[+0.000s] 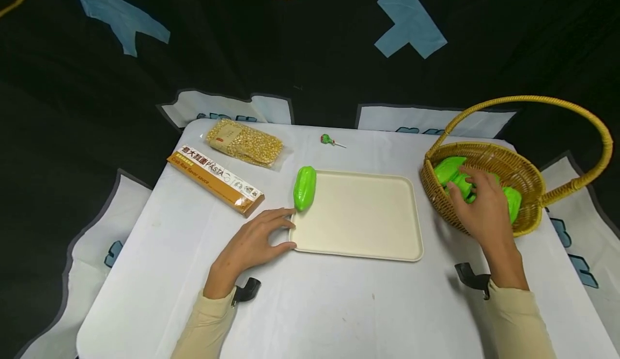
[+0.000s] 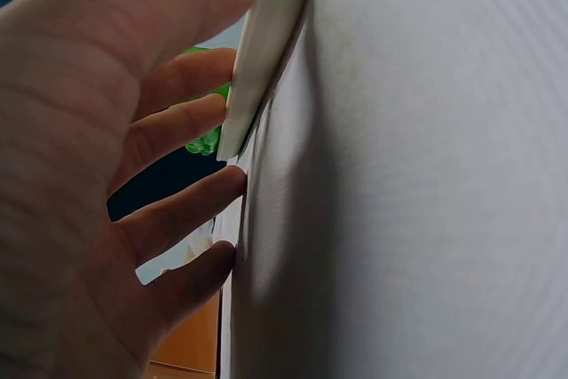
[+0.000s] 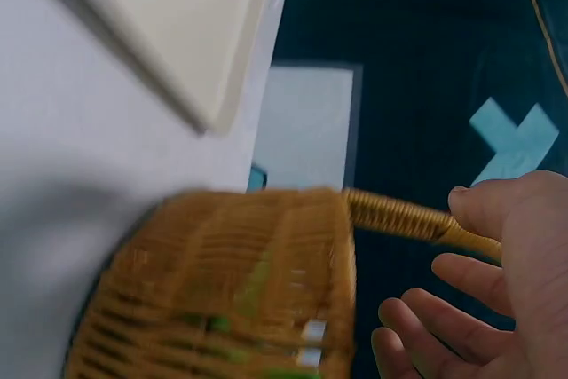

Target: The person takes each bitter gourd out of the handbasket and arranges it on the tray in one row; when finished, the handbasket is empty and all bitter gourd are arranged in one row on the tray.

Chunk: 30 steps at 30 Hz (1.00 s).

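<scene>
Left hand [image 1: 256, 240] lies flat, grip wide, fingertips at the tray [image 1: 358, 216] corner; right hand [image 1: 481, 208] reaches, grip wide, into the basket [image 1: 520, 168]

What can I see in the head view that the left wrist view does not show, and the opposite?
Only the head view shows the right hand reaching into the wicker basket among green pieces, the pasta box, the bag of corn kernels and the lollipop.

Only the left wrist view shows, from close by, the fingertips of the left hand against the tray's edge.

Both show the left hand, the cream tray, the white table and the green vegetable, a mere sliver in the wrist view.
</scene>
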Available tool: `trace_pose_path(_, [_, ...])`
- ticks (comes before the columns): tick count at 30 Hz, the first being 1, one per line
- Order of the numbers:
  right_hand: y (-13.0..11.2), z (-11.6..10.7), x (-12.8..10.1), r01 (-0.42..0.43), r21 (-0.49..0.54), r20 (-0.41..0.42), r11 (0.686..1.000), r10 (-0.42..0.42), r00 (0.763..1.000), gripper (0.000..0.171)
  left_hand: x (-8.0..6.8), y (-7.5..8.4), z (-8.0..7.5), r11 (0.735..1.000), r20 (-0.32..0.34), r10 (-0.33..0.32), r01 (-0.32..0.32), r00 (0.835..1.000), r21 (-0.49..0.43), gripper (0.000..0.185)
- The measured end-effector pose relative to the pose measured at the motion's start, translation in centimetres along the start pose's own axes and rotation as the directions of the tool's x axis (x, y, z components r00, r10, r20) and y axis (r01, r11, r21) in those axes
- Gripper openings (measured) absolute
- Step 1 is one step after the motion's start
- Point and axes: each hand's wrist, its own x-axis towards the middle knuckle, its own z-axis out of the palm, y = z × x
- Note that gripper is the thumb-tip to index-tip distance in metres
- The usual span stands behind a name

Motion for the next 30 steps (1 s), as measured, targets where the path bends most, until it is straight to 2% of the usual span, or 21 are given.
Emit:
trace_pose_path(8, [2.8,-1.5,1.6,-0.178,-0.039,0.026,0.983,0.179,0.984,0.056,0.1,-0.1,0.0,1.0,0.016,-0.004,0.004,1.0,-0.001,0.038])
trace_pose_path(15, [5.0,-2.4,2.8,-0.27,-0.125,0.095,0.955,0.283,0.955,0.068,0.1,-0.2,0.0,1.0,0.004,0.007,-0.007,1.0,-0.002,0.038])
trace_pose_path(23, [6.8,-2.5,3.8,-0.344,-0.189,0.174,0.92,0.376,0.91,0.081,0.0,-0.2,0.0,1.0,0.03,-0.015,0.015,0.999,0.0,0.038])
trace_pose_path(30, [7.8,-2.2,5.1,-0.366,-0.24,0.214,0.899,0.417,0.883,0.089,-0.1,-0.2,0.0,1.0,0.011,0.004,-0.004,1.0,0.008,0.038])
